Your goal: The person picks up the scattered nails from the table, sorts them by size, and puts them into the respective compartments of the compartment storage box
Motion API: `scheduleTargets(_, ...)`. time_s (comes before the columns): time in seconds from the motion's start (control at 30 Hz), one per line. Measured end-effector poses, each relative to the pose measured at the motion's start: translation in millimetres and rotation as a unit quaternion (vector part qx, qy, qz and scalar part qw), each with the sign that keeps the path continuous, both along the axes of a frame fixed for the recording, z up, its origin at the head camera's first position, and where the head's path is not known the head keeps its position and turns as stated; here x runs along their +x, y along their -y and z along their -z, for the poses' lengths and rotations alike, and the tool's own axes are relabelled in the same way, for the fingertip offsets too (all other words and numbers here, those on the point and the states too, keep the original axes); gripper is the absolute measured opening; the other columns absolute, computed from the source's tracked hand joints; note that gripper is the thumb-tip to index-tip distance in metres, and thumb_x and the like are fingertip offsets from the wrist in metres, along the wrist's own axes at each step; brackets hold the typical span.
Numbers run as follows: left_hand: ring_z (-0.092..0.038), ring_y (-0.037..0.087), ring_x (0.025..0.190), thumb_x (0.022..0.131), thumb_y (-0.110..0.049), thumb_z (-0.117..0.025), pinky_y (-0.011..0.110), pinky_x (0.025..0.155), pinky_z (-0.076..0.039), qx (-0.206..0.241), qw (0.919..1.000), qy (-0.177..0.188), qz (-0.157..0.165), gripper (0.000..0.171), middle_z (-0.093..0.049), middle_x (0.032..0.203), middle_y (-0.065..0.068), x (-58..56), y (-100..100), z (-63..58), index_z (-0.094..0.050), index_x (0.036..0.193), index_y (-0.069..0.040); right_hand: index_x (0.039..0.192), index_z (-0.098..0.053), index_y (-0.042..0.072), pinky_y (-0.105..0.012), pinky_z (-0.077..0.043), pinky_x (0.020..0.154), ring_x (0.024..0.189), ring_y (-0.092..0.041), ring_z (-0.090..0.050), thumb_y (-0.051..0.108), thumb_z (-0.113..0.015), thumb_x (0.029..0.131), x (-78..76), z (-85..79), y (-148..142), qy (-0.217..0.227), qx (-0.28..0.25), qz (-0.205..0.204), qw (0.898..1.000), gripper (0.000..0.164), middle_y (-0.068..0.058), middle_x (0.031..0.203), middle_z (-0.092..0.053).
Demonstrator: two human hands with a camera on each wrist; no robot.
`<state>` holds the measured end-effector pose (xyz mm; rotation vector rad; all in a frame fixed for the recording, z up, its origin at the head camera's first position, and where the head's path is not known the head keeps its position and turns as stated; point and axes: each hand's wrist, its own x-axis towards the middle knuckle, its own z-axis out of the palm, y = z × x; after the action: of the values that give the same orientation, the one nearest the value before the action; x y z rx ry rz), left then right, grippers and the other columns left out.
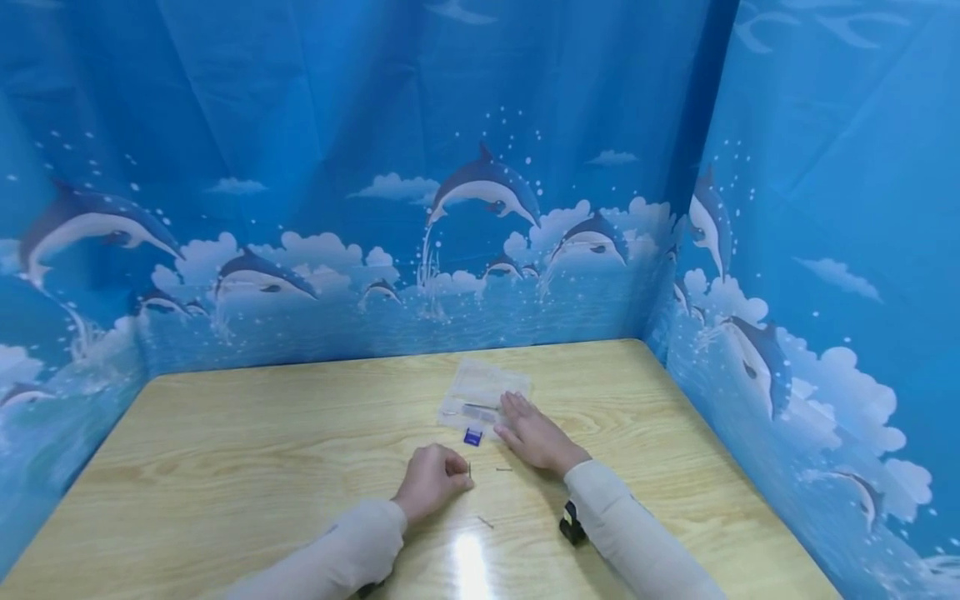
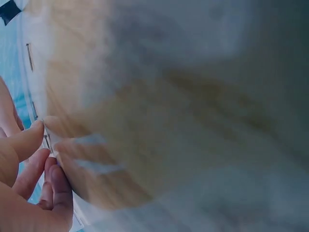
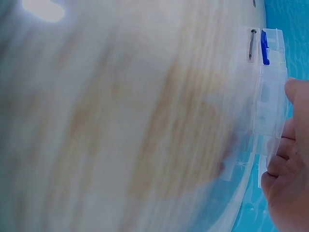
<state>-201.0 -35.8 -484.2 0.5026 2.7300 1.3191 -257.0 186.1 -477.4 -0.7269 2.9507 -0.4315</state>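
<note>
Evidently a slim nail [image 1: 469,470], light and stiff, in a left-hand pinch

The nail stood near the lower middle of the head view, grasped between the thumb and fingertips of the left hand [image 1: 433,479]. It looked like metal: very light, unlikely to bend in the fingers, and hardly fragile. Its smooth, narrow shank would probably have rolled or slipped under a loose pinch, so the better hold was around mid-shank, with the pads squarely opposed and clear of the point.

The right hand [image 1: 536,435], right of centre, had its fingers extended and grasped nothing; it rested against the right side of the box [image 1: 457,419]. That box, clear and seemingly thin plastic, would have been light and rather slick, apt to slide if nudged and perhaps to crack if pressed hard. Its side walls offered the safest hold.

Counted in the head view, there was one box, with one blue clip [image 1: 472,437] at its near edge. Outside the box there were three nails: the pinched one, a second nail [image 1: 504,469] lying just right of it on the table [image 1: 300,450], and a third nail [image 1: 486,522] lower down, lying aslant. A dark sliver [image 1: 482,407] showed in the box, though through the hazy plastic it was too small to name surely.
</note>
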Motion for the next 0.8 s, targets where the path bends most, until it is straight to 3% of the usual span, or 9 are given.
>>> scheduleTargets(0.2, -0.064, 0.012, 0.07, 0.073, -0.014, -0.082, 0.028, 0.067, -0.054, -0.016, 0.9996, -0.022, 0.003, 0.016, -0.072, 0.079, 0.004, 0.0, -3.1, -1.2, -0.073, 0.084, -0.006, 0.149, -0.021, -0.003, -0.045, -0.016, 0.117, 0.145, -0.035, -0.017, 0.04, -0.034, 0.104, 0.1, -0.8, 1.0, -0.003, 0.001, 0.0, 1.0, 0.063, -0.021, 0.156, -0.02)
scheduleTargets(0.53, -0.064, 0.011, 0.069, 0.075, -0.011, -0.08, 0.028, 0.067, -0.055, -0.037, 0.9989, -0.011, -0.025, 0.008, -0.071, 0.075, 0.001, -1.0, -6.4, -5.6, -0.074, 0.08, -0.008, 0.149, -0.021, -0.002, -0.044, -0.016, 0.117, 0.145, -0.033, -0.016, 0.042, -0.033, 0.104, 0.1, -1.2, 1.7, 0.002, 0.001, 0.002, 1.0, 0.064, -0.02, 0.156, -0.02)
scheduleTargets(0.8, -0.061, 0.009, 0.065, 0.076, -0.009, -0.078, 0.027, 0.065, -0.053, -0.042, 0.9981, -0.017, -0.042, 0.005, -0.069, 0.072, -0.001, -5.1, -1.9, -1.4, -0.073, 0.076, -0.01, 0.149, -0.021, -0.003, -0.043, -0.016, 0.117, 0.145, -0.033, -0.017, 0.04, -0.034, 0.104, 0.7, -0.9, 1.2, -0.001, 0.006, 0.002, 1.0, 0.063, -0.021, 0.155, -0.021)
